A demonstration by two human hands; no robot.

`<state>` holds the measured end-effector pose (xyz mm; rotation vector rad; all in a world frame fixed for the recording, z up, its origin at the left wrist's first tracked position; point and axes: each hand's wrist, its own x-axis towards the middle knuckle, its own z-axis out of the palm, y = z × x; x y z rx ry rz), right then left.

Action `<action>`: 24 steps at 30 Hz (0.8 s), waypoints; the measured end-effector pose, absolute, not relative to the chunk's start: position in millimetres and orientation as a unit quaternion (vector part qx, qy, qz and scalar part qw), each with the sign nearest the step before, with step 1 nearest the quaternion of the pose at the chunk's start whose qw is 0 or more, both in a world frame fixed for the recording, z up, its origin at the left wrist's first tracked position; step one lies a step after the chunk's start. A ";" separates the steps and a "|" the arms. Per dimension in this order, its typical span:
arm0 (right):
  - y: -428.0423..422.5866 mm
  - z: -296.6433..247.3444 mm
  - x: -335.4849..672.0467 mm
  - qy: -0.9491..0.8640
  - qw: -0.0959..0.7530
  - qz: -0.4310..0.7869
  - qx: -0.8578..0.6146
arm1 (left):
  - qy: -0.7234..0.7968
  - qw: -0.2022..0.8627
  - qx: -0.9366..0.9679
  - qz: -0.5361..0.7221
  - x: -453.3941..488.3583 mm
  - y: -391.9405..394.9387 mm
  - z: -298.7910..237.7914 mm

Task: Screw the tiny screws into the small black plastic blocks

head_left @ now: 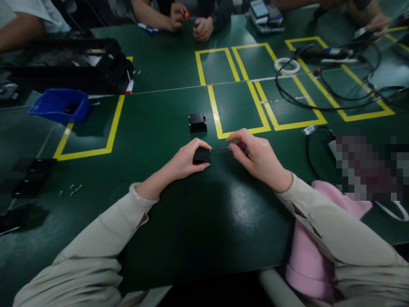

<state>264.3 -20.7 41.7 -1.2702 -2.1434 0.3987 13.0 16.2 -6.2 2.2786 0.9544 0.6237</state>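
My left hand point(187, 160) is closed around a small black block point(201, 155) resting on the green table point(198, 213). My right hand point(257, 155) pinches the dark handle of a thin screwdriver point(223, 149), whose metal shaft points left into the side of the block. A second small black block point(197, 122) sits on the table a little beyond my hands, untouched.
Yellow tape rectangles point(238, 89) mark the table. A blue bin point(59, 105) and a black tray point(64, 64) stand at the left, black flat parts point(30, 177) and small screws point(70, 189) nearer. Cables point(335, 85) and a tape roll point(286, 65) lie at the right. Other people's hands point(191, 21) work at the far edge.
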 end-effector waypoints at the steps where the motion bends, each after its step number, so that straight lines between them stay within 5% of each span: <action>1: -20.4 41.7 264.5 -0.810 0.295 0.148 -0.485 | 0.358 0.293 0.855 0.233 12.8 16.3 -6.2; 24: -20.2 38.8 263.9 -0.800 0.311 0.131 -0.496 | 0.367 0.298 0.853 0.222 12.7 16.2 -4.4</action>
